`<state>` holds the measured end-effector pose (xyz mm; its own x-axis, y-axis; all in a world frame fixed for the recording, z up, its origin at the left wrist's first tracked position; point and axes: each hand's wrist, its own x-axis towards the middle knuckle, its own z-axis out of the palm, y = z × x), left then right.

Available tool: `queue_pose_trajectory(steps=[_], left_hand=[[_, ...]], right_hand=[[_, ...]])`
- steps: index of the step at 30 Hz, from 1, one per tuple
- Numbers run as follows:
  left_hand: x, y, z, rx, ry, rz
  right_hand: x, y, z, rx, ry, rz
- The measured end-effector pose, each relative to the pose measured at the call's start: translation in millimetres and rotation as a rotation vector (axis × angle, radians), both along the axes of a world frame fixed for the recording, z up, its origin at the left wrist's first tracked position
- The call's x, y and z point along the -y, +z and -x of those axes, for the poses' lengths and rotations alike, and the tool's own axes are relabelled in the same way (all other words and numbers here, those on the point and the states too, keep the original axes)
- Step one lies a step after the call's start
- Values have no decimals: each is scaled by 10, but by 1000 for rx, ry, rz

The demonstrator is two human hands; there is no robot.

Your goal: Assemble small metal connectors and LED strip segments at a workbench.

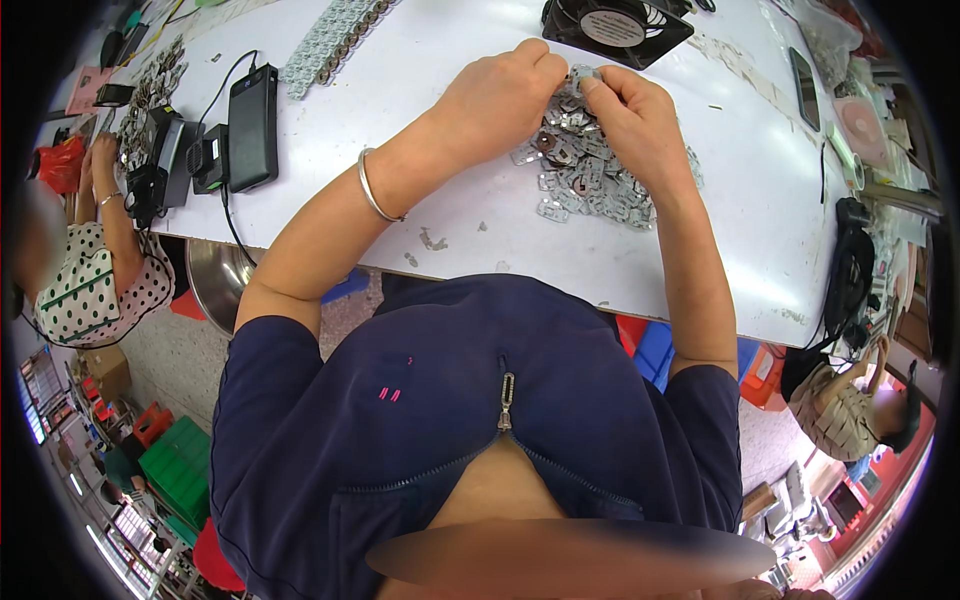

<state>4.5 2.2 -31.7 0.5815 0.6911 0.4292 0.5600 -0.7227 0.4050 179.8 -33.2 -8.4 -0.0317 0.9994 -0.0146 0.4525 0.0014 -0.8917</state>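
Observation:
Over the far part of the white table point(440, 250), both my hands are close together above a loose pile of small clear plastic and metal parts point(590, 180). My right hand point(635, 115) pinches a small clear plastic part point(582, 74) between thumb and fingers. Beside it, my left hand point(505, 100), with a silver bangle point(368, 185) at the wrist, has its fingers closed in a pinch near the same part. Whatever those fingertips hold is hidden. Some brown round pieces show among the parts in the pile.
A black fan point(615, 28) stands beyond my hands. Rows of clear parts point(335, 40) lie at the far left, near a black power bank point(253, 128) with cables. A phone point(804, 88) lies at right. A co-worker's hand point(103, 160) works at the left by another heap point(150, 90).

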Motion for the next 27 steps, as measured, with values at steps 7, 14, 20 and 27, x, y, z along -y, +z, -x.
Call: queue_pose_trajectory(steps=[7,14,20,27], left_hand=[[-84,34,20,56,-41,3],[21,47,-18,-10,-59,76],[-5,61,8,-3,-63,64],[116,97,-46,-160,-136,180]], right_hand=[[8,-62,-60,-108,5,77],[11,-15,-76,-226,-20,165],[35,-73,-139,-94,-10,167],[190,40,-84,258,24,-374]])
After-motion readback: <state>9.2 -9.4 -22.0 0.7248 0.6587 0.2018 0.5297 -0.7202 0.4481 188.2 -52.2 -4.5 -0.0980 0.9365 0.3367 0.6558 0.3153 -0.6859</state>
